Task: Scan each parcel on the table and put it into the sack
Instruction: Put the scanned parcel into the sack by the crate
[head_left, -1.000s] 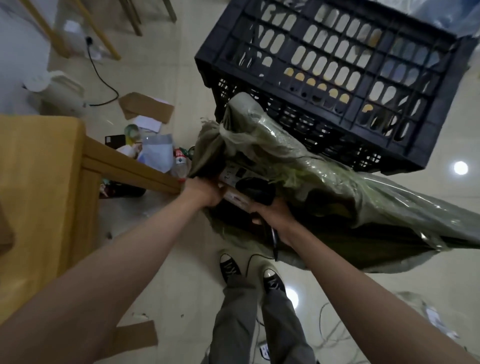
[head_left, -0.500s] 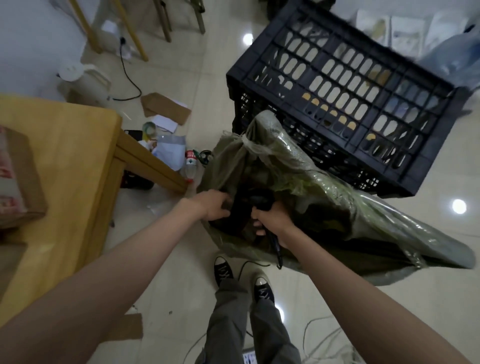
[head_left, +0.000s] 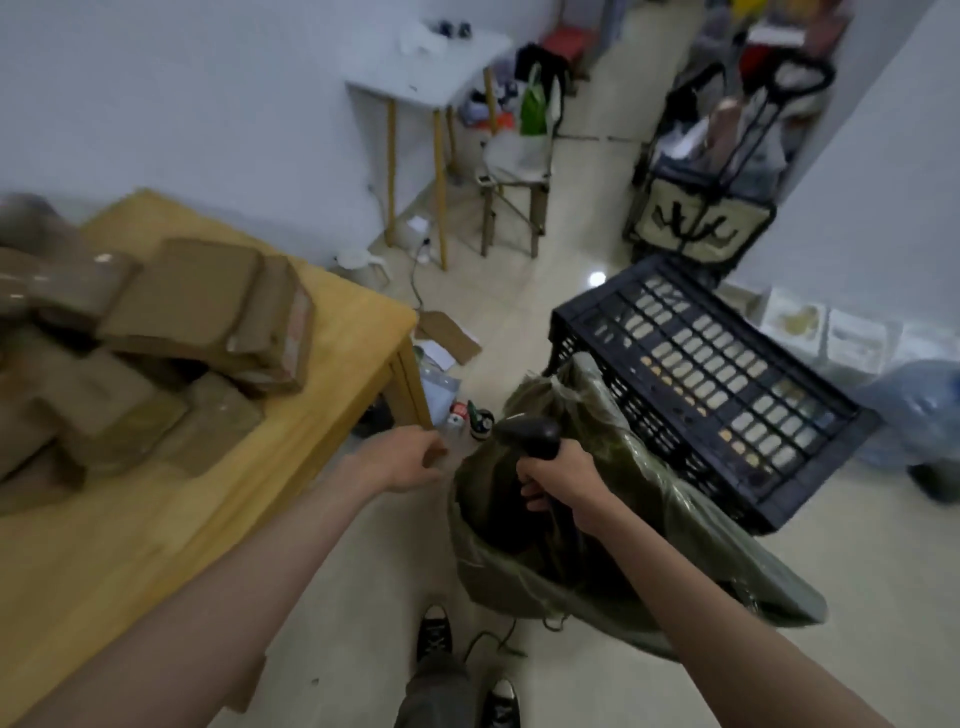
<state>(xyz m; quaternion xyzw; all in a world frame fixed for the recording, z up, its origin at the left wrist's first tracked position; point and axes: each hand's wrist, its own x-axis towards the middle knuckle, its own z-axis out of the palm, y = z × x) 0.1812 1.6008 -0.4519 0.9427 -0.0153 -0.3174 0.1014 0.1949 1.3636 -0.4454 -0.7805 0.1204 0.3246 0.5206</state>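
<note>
Right hand (head_left: 563, 478) gripping black scanner (head_left: 535, 435) by handle, fingers curling tight round it, hovering over open mouth of green sack (head_left: 613, 525). Left hand (head_left: 410, 460) holding nothing, fingers loosely bent, hanging between table (head_left: 332, 332) corner and sack. Sack sitting on floor, leaning against black crate (head_left: 717, 384). Brown parcels (head_left: 197, 312) lying piled on wooden table at left, blurry. Bottles and scraps lying on floor beside table leg. Person's shoes (head_left: 434, 631) showing below.

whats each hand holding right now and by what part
Right hand grips the black scanner by its handle. Left hand holds nothing.
</note>
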